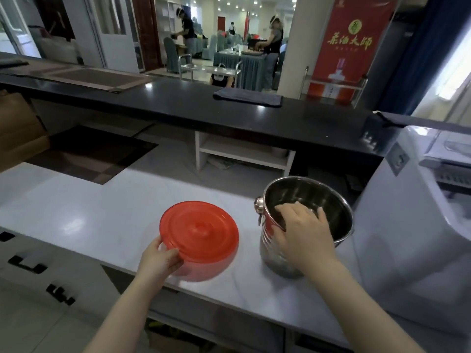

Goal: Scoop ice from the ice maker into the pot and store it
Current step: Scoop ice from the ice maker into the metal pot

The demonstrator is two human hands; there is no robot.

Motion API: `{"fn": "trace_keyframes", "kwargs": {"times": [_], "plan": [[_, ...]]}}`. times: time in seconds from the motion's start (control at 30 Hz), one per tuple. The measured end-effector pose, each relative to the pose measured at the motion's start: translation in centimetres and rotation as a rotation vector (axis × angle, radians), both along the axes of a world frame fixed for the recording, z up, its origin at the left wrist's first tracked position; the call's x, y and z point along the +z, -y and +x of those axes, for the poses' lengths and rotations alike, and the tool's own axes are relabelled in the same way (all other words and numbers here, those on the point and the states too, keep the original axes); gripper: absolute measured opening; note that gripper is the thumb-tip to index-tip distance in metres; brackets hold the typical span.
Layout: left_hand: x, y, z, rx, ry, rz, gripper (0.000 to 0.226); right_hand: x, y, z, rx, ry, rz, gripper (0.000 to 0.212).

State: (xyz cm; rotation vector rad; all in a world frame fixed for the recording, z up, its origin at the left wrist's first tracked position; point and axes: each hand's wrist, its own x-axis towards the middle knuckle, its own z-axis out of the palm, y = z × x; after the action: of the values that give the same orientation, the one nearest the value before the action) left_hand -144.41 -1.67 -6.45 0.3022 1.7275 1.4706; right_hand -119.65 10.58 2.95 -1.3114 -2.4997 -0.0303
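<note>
Head view: pot (323, 200) upright, mouth up, right hand (303, 233) around its rim, left hand (159, 261) in pinch on red lid (201, 230).

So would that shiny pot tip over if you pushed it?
Probably, if pushed near the top: the pot is tall and looks empty, so it is likely light. Its polished steel may be slippery, which may be why the right hand grips its rim.

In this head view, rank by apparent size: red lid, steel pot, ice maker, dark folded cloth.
Largest: ice maker, cut off at the frame edge.
Then steel pot and red lid, too alike to rank.
Smallest: dark cloth, though it lies farther away.
</note>
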Motion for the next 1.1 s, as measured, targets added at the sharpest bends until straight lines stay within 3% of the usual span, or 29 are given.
{"fn": "trace_keyframes", "kwargs": {"times": [0.2,0.37,0.63,0.8,1.1], "plan": [[-0.7,-0.3,1.3,-0.170,-0.387,-0.171,0.049,-1.1,-0.3,3.2,-0.002,0.079,0.085,0.026],[-0.7,-0.4,1.7,-0.224,-0.533,-0.242,0.039,-1.1,-0.3,3.8,0.037,0.041,0.101,0.028],[-0.2,0.6,3.9,-0.225,-0.493,-0.253,0.060,-0.5,-1.1,5.8,0.205,-0.108,-0.060,0.042],[1.4,0.7,7.3,-0.223,-0.509,-0.169,0.052,0.8,-1.4,8.0,0.274,-0.204,-0.117,0.041],[8.9,-0.4,19.9,-0.081,-0.571,0.207,0.032,3.9,-1.3,15.8,0.376,-0.330,-0.090,0.040]]}}
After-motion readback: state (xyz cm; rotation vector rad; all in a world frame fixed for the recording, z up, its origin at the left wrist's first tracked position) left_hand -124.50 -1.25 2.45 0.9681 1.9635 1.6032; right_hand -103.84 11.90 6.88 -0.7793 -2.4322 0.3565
